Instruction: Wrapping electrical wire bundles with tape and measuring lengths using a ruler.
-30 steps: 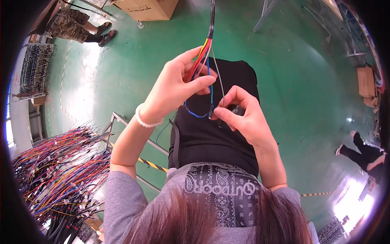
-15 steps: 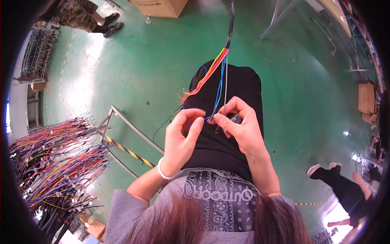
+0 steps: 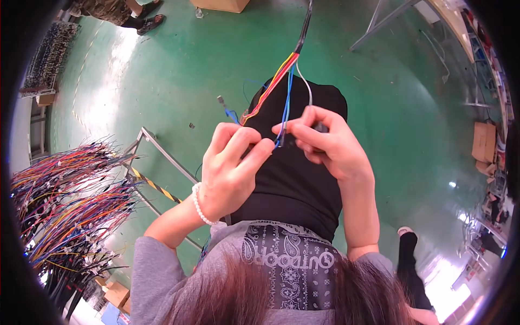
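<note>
A black-sheathed cable [image 3: 306, 30] comes down over my lap and splits into loose wires. Red and yellow wires [image 3: 273, 85] run toward my left hand, and blue wires [image 3: 287, 100] hang down between both hands. My left hand [image 3: 230, 168] is closed, thumb and finger pinching the lower end of the blue wires; a blue wire end with a small grey connector [image 3: 221, 101] pokes out beyond it. My right hand [image 3: 336, 143] is curled, with a white wire [image 3: 307, 84] running into its fingers, whose tips are beside the blue wires. A dark thing in its palm is mostly hidden.
Large bundles of colored wires [image 3: 76, 200] lie at the left, beside a metal frame [image 3: 168, 154] with striped tape. One person stands far left, and another person's dark leg [image 3: 411, 265] shows at lower right. Cardboard boxes [image 3: 483, 142] and a table [image 3: 449, 24] are on the right.
My left hand has closed on the blue wires, and a blue end with a connector now sticks up beyond it. My right hand has moved up slightly; the white wire now bows outward.
</note>
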`<state>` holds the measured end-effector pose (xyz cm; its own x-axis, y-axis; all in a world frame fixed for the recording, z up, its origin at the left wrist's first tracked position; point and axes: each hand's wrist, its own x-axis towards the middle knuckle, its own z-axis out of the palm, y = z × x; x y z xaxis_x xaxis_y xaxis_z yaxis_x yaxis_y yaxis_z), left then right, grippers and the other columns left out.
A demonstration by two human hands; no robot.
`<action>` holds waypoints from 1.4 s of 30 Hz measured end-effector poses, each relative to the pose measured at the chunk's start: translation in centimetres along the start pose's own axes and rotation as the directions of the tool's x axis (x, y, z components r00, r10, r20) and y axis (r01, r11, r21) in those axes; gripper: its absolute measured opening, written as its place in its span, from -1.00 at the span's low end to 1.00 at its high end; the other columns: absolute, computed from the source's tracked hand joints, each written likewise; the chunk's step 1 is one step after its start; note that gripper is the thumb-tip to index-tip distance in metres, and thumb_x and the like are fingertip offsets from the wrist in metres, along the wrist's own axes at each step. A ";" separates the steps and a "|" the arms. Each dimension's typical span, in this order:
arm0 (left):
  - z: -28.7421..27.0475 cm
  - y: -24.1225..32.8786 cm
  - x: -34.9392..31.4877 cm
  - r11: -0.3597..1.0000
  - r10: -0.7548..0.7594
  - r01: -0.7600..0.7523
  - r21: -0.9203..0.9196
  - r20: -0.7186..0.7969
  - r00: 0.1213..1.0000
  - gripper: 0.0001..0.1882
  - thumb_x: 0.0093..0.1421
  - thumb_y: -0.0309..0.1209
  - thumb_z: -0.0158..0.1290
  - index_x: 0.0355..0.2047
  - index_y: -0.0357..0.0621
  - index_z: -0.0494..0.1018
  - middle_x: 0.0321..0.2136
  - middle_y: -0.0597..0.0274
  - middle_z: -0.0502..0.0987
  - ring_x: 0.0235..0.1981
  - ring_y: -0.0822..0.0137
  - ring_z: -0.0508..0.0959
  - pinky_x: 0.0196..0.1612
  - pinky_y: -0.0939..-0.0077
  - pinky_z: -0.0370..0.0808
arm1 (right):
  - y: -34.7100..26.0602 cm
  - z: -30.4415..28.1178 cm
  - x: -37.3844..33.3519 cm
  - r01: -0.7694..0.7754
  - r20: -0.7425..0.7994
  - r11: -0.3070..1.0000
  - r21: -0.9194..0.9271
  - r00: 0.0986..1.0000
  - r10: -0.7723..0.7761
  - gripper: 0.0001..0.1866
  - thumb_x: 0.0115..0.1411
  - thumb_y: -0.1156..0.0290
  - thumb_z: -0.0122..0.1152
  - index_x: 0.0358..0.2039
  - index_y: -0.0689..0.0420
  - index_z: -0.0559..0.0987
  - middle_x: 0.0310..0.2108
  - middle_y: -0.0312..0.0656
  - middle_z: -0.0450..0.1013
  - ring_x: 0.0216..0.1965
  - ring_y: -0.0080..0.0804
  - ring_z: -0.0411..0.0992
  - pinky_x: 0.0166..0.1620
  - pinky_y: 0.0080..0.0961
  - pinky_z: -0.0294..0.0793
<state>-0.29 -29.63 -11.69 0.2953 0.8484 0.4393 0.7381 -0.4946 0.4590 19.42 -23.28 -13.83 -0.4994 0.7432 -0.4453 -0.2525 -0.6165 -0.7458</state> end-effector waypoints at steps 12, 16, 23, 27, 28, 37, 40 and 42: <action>-0.7 -2.1 1.3 0.954 -0.124 0.161 -0.251 0.158 0.980 -0.83 -0.01 -0.65 0.14 -0.39 -0.16 0.49 -0.41 0.22 0.41 -0.33 0.18 0.38 -0.29 0.39 0.39 | 0.1 1.5 1.3 0.009 -0.041 0.992 -0.129 0.999 -0.015 -0.77 0.04 0.53 0.38 -0.52 0.13 0.42 -0.48 -0.27 0.47 -0.62 -0.71 0.30 -0.65 -0.76 0.18; 0.3 -2.2 -1.0 0.988 -0.147 0.156 0.010 -0.276 0.950 -0.77 0.10 -0.69 0.02 -0.20 -0.29 0.44 -0.18 0.05 0.39 -0.21 0.20 0.45 -0.13 0.41 0.42 | 0.9 2.1 2.0 0.018 -0.087 0.999 0.044 0.996 -0.014 -0.74 0.06 0.47 0.40 -0.52 0.10 0.40 -0.49 -0.22 0.51 -0.63 -0.71 0.31 -0.63 -0.76 0.22; 5.9 -1.6 -5.1 0.375 -0.721 0.619 -0.690 0.203 0.663 -0.73 0.14 -0.64 0.03 -0.14 -0.26 0.32 -0.23 0.17 0.43 -0.24 0.38 0.47 -0.23 0.55 0.44 | 2.7 3.3 2.0 0.071 -0.084 0.997 -0.020 0.994 -0.072 -0.76 0.10 0.50 0.35 -0.51 0.14 0.40 -0.49 -0.16 0.51 -0.62 -0.67 0.36 -0.62 -0.77 0.28; 7.1 -1.5 -4.8 0.231 -0.753 0.622 -0.749 0.267 0.602 -0.62 0.14 -0.57 0.09 -0.02 -0.25 0.29 -0.15 0.18 0.43 -0.12 0.37 0.47 -0.14 0.53 0.45 | 2.7 3.2 1.2 0.011 -0.062 1.000 0.009 0.998 -0.010 -0.76 0.11 0.50 0.34 -0.51 0.16 0.40 -0.45 -0.16 0.50 -0.60 -0.65 0.36 -0.61 -0.76 0.28; 7.7 -2.9 -4.2 0.024 -0.801 0.565 -0.825 0.322 0.505 -0.58 0.13 -0.54 0.12 0.00 -0.26 0.29 -0.13 0.18 0.43 -0.10 0.37 0.47 -0.11 0.52 0.45 | 2.6 3.1 1.2 0.006 -0.056 1.000 0.005 0.998 -0.005 -0.76 0.11 0.50 0.34 -0.51 0.16 0.40 -0.45 -0.16 0.50 -0.60 -0.65 0.36 -0.61 -0.76 0.28; 10.1 -5.1 -1.6 -0.441 -0.735 0.312 -0.842 0.538 0.413 -0.68 0.21 -0.42 0.14 -0.07 -0.18 0.34 -0.28 0.34 0.43 -0.27 0.47 0.45 -0.15 0.52 0.41 | 2.3 2.6 0.4 0.008 -0.136 0.987 -0.158 0.990 -0.030 -0.76 0.06 0.50 0.40 -0.50 0.15 0.42 -0.45 -0.23 0.45 -0.60 -0.67 0.31 -0.57 -0.77 0.27; 10.9 -5.7 -1.8 -0.406 -0.759 0.510 -0.758 0.590 0.273 -0.77 0.23 -0.40 0.12 -0.12 -0.11 0.40 -0.29 0.36 0.43 -0.28 0.46 0.45 -0.14 0.47 0.42 | 2.1 2.4 0.1 -0.001 -0.132 0.996 -0.084 0.991 -0.010 -0.75 0.02 0.51 0.43 -0.50 0.16 0.43 -0.45 -0.24 0.45 -0.59 -0.67 0.33 -0.57 -0.77 0.28; 11.4 -5.4 -1.8 -0.458 -0.776 0.472 -0.753 0.598 0.201 -0.84 0.25 -0.38 0.10 -0.17 -0.07 0.43 -0.27 0.36 0.46 -0.27 0.46 0.46 -0.13 0.42 0.42 | 2.2 2.4 0.0 -0.005 -0.139 0.994 -0.110 0.990 -0.010 -0.74 0.02 0.50 0.43 -0.49 0.16 0.44 -0.44 -0.23 0.46 -0.58 -0.67 0.33 -0.56 -0.77 0.28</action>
<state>2.08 -26.29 -23.72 -0.1505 0.6671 -0.7296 -0.6553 0.4852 0.5789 16.89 -25.26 -14.24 -0.3765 0.7785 -0.5022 -0.1574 -0.5880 -0.7934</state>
